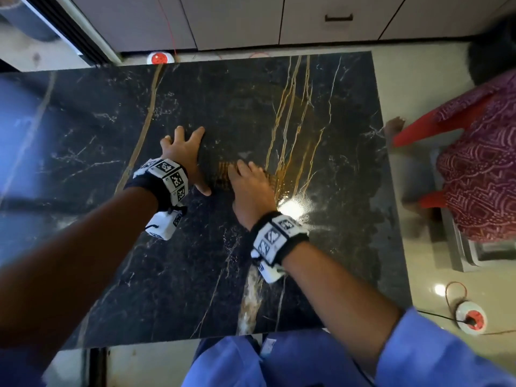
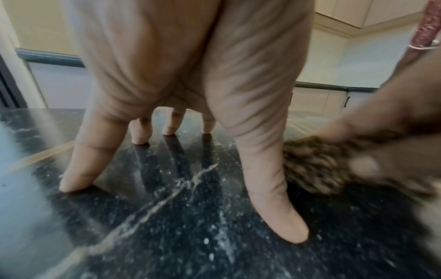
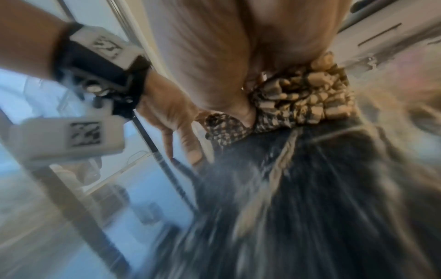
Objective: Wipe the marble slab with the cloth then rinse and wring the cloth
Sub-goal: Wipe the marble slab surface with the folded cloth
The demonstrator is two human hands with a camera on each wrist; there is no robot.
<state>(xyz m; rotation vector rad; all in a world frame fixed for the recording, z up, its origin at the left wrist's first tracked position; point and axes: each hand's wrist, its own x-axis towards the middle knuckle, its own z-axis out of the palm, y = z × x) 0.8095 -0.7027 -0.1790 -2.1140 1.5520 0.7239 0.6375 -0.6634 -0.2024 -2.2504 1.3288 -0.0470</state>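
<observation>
A black marble slab (image 1: pixel 83 135) with gold veins fills the head view. My left hand (image 1: pixel 184 152) is spread out, its fingertips (image 2: pixel 71 185) propped on the bare slab (image 2: pixel 190 236). Just to its right, my right hand (image 1: pixel 251 188) covers a brown checked cloth (image 1: pixel 220 175) and grips it bunched against the stone. The left wrist view shows the cloth (image 2: pixel 310 166) poking out from under that hand (image 2: pixel 381 132). In the blurred right wrist view the cloth (image 3: pixel 305 98) is crumpled under my palm (image 3: pixel 214 56), beside the left hand (image 3: pixel 171 105).
A wet shine (image 1: pixel 290 208) lies on the slab right of the cloth. Another person in a patterned dress (image 1: pixel 474 169) sits close by the slab's right edge. Round white-and-red devices (image 1: pixel 160 57) (image 1: pixel 472 317) with cables sit on the floor. Cabinets (image 1: pixel 307 20) stand behind.
</observation>
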